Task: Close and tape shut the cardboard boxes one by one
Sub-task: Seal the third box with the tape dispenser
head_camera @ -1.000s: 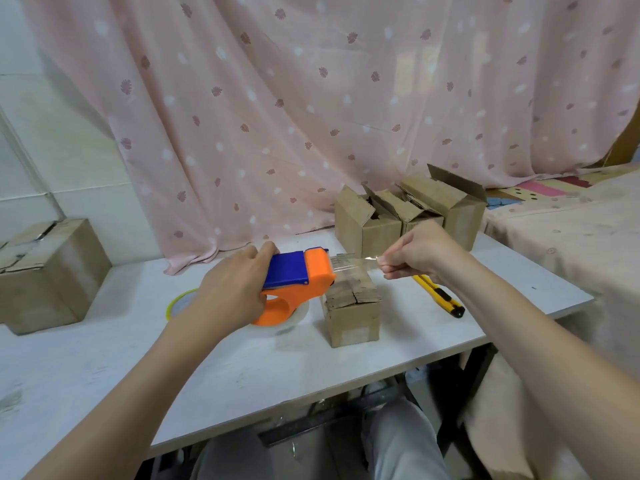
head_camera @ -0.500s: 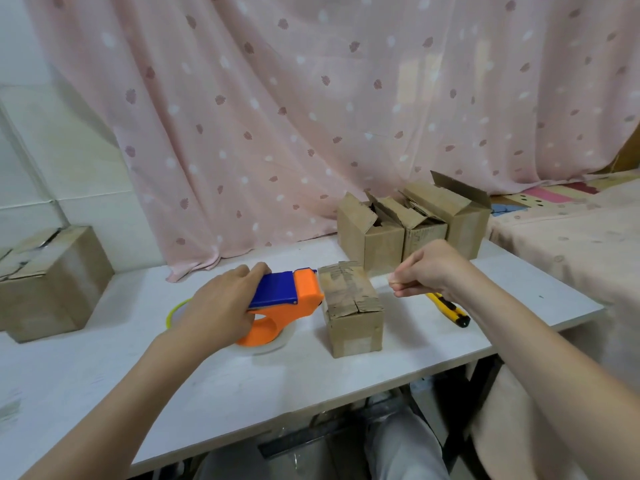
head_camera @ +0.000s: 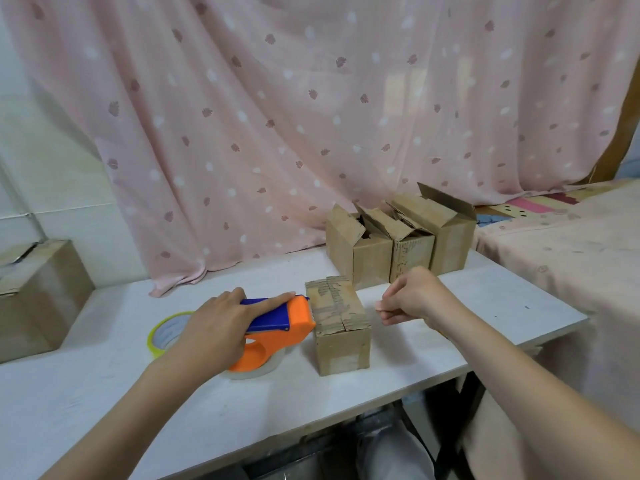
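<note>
A small closed cardboard box (head_camera: pixel 341 327) stands on the white table (head_camera: pixel 104 393), its top flaps down. My left hand (head_camera: pixel 214 327) grips an orange and blue tape dispenser (head_camera: pixel 291 320), whose front end touches the box's upper left edge. My right hand (head_camera: pixel 412 299) hovers just right of the box at top height, thumb and fingers pinched on the end of the clear tape, which is barely visible. Behind stand three open boxes (head_camera: pixel 360 251) (head_camera: pixel 412 247) (head_camera: pixel 450 237) with flaps up.
A yellow tape roll (head_camera: pixel 162 330) lies left of the dispenser, partly hidden by my left hand. A larger cardboard box (head_camera: pixel 38 299) sits at the table's far left. A pink curtain (head_camera: pixel 311 116) hangs behind, and a cloth-covered bed (head_camera: pixel 571 258) adjoins the table's right end.
The dispenser has come down from above the box to its left top edge. My right hand has moved with the tape end across the box to its right side and lower.
</note>
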A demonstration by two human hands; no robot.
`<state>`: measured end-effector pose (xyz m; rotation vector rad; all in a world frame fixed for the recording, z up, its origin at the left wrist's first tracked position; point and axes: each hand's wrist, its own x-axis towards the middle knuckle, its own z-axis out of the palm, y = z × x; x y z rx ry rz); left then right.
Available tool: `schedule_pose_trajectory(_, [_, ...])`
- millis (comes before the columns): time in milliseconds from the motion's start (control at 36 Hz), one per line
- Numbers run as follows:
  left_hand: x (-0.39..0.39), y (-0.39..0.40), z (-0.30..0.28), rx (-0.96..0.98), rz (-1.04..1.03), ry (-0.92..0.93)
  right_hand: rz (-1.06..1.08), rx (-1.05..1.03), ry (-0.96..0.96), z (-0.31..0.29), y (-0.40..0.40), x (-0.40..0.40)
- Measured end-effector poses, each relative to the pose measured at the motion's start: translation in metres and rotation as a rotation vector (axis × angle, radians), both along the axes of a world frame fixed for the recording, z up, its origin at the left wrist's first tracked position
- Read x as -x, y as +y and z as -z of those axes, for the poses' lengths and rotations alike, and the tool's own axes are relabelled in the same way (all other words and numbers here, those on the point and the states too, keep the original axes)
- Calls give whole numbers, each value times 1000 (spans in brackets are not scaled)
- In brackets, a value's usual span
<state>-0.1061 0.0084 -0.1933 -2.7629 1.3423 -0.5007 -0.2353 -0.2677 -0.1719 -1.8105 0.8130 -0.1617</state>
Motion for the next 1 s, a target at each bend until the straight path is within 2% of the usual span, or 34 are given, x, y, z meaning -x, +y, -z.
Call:
schedule_pose_trajectory(250, [-15,-1,18,-79,-2,-105,-25,109,34,15,18,-6])
schedule_pose_trajectory(361, [-9,-4,15,-113,-24,-60,-73,256,128,20,21,-7])
schedule_pose_trajectory(500, [-3,-8,9,-78,-25,-78,-115,504,332,20,26,0])
schedule_pose_trajectory(528, [-4,-7,10,-89,-40,-75,-115,520,321,21,27,1])
schedule_pose_trajectory(583, [-6,-6,13,-74,-34,-72,-75,529,182,21,30,1])
schedule_pose_trajectory(639, [-4,-6,12,-71,-39,-83,-50,680,-5,18,39,3])
schedule_pose_trajectory(722, [-3,-5,15,-78,-35,-102,-261,1012,-212,12,62,10])
schedule_pose_trajectory(750, [-3,-6,13,-69,-37,-101,-368,1054,-199,14,70,11])
schedule_pose_trajectory(833, [-2,-7,12,-54,-41,-93,-579,1141,46,30,82,13])
schedule_pose_trajectory(1000, [-1,-5,16,-3,-23,-94,-639,1180,84,37,77,7])
